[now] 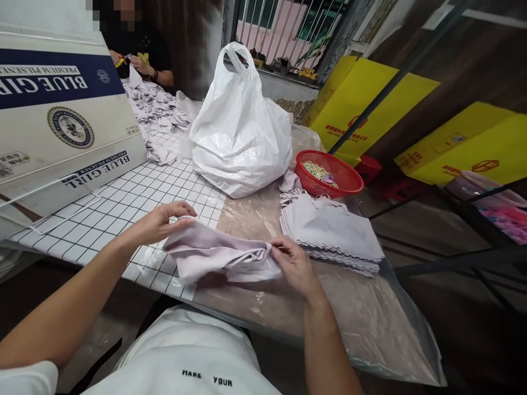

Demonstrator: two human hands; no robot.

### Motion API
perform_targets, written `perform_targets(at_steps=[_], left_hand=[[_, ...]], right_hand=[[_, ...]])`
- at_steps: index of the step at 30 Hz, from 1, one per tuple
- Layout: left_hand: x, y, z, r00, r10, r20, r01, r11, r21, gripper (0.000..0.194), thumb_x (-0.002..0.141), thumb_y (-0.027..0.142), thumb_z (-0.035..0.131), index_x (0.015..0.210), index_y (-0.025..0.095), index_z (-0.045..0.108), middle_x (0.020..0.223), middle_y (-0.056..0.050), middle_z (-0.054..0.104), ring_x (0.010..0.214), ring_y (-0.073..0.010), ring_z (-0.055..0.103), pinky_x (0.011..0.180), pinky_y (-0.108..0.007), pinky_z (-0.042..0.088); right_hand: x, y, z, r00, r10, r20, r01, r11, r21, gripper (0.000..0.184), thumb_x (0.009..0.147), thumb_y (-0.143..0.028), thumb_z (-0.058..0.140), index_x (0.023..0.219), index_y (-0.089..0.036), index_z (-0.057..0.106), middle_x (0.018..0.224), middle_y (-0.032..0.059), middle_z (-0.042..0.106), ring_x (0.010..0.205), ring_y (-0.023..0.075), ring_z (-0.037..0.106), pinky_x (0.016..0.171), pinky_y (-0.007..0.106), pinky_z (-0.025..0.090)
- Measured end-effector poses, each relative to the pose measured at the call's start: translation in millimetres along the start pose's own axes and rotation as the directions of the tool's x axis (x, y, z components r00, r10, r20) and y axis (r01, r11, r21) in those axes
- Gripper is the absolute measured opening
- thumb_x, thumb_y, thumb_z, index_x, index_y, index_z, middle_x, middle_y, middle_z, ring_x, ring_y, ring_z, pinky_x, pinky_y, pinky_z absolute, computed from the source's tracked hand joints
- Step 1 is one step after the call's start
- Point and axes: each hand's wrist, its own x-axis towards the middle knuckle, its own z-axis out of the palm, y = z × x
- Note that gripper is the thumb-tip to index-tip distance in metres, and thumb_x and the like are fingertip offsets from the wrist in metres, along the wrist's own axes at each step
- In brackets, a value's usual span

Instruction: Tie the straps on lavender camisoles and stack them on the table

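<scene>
A pale lilac piece of fabric (222,252) is stretched between my two hands, just above the near edge of the table. My left hand (167,222) grips its left end, thumb and fingers closed on the cloth. At the other end, my right hand (290,260) pinches a folded, bunched edge between thumb and fingers. Right beside that hand lies a neat stack of similar pale fabric pieces (329,227), with wavy edges facing me. Some crumpled cloth rests at the stack's far side.
A full white plastic bag (242,131) stands mid-table beside a red basket (329,173) holding thin bands. A large carton (61,109) blocks the left. Behind it, a co-worker (140,55) handles cloth near a fabric heap (156,112). Yellow boxes (370,104) and a dark metal frame (453,258) are right.
</scene>
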Motion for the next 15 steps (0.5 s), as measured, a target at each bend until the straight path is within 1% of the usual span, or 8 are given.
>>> perform_targets(at_steps=[2,3,5,7,8,11,13,15], left_hand=[[6.5,-1.0,-4.2,0.995,-0.053,-0.08,0.058,0.996,0.063,0.053,0.09,0.065,0.045,0.094,0.018,0.07,0.114,-0.01,0.062,0.091,-0.0215,0.06,0.076,-0.032,0.05],[8.4,-3.5,-3.3,0.986,-0.083,-0.142,0.1,0.988,0.118,0.054,0.09,0.064,0.044,0.098,0.018,0.069,0.115,-0.011,0.061,0.092,-0.0228,0.06,0.077,-0.034,0.05],[6.4,-9.6,3.6,0.959,-0.077,-0.272,0.141,0.964,0.225,0.053,0.091,0.062,0.043,0.104,0.017,0.066,0.115,-0.013,0.06,0.095,-0.025,0.06,0.079,-0.038,0.051],[-4.1,-14.4,14.9,0.953,0.026,-0.303,0.062,0.959,0.276,0.047,0.093,0.059,0.045,0.105,0.016,0.064,0.113,-0.012,0.06,0.098,-0.025,0.059,0.081,-0.039,0.051],[-11.5,-15.5,21.7,0.963,0.09,-0.255,-0.016,0.96,0.279,0.044,0.094,0.056,0.046,0.103,0.017,0.063,0.111,-0.011,0.061,0.099,-0.0243,0.059,0.082,-0.038,0.051],[-32.0,-14.8,44.5,0.976,0.216,0.028,-0.216,0.945,0.247,0.035,0.096,0.05,0.05,0.1,0.018,0.064,0.104,-0.009,0.063,0.096,-0.0217,0.058,0.083,-0.035,0.049],[-37.7,-12.3,59.7,0.96,0.219,0.173,-0.26,0.927,0.269,0.031,0.095,0.046,0.053,0.1,0.018,0.065,0.1,-0.008,0.064,0.092,-0.0216,0.057,0.081,-0.034,0.047],[-36.0,-9.5,72.3,0.954,0.188,0.234,-0.257,0.915,0.311,0.027,0.093,0.042,0.057,0.101,0.017,0.065,0.097,-0.009,0.064,0.089,-0.0223,0.056,0.077,-0.034,0.045]], right_hand=[[0.2,2.6,-3.9,0.983,0.005,-0.182,-0.02,0.997,-0.079,0.018,0.091,-0.029,0.053,0.095,-0.018,0.067,0.096,0.0077,0.064,0.091,0.0216,0.062,0.082,0.035,0.049],[-1.3,2.8,-2.1,0.972,-0.001,-0.234,-0.025,0.994,-0.11,0.018,0.091,-0.028,0.053,0.095,-0.018,0.067,0.096,0.0085,0.064,0.091,0.0222,0.062,0.083,0.036,0.049],[-7.4,0.4,6.3,0.974,-0.024,-0.227,-0.009,0.99,-0.14,0.017,0.091,-0.028,0.052,0.095,-0.019,0.067,0.096,0.0087,0.064,0.092,0.0225,0.062,0.085,0.037,0.049],[-16.5,-4.1,16.9,0.991,-0.044,-0.127,0.025,0.989,-0.146,0.016,0.093,-0.028,0.053,0.094,-0.02,0.067,0.096,0.0082,0.064,0.093,0.0225,0.062,0.086,0.037,0.049],[-21.3,-6.3,21.9,0.996,-0.048,-0.076,0.037,0.988,-0.148,0.016,0.093,-0.028,0.053,0.092,-0.021,0.067,0.094,0.0078,0.064,0.092,0.0225,0.062,0.085,0.037,0.049],[-32.2,-9.6,35.3,0.999,-0.031,0.041,0.037,0.988,-0.148,0.013,0.092,-0.028,0.056,0.09,-0.021,0.067,0.09,0.0066,0.063,0.09,0.0218,0.062,0.082,0.035,0.049],[-35.0,-8.8,45.6,0.995,0.009,0.095,0.005,0.989,-0.148,0.012,0.09,-0.031,0.061,0.094,-0.021,0.066,0.09,0.0057,0.064,0.088,0.0208,0.061,0.08,0.034,0.05],[-34.4,-6.8,58.3,0.99,0.078,0.114,-0.058,0.984,-0.169,0.019,0.086,-0.034,0.066,0.1,-0.021,0.065,0.088,0.0045,0.064,0.085,0.0203,0.061,0.078,0.034,0.05]])
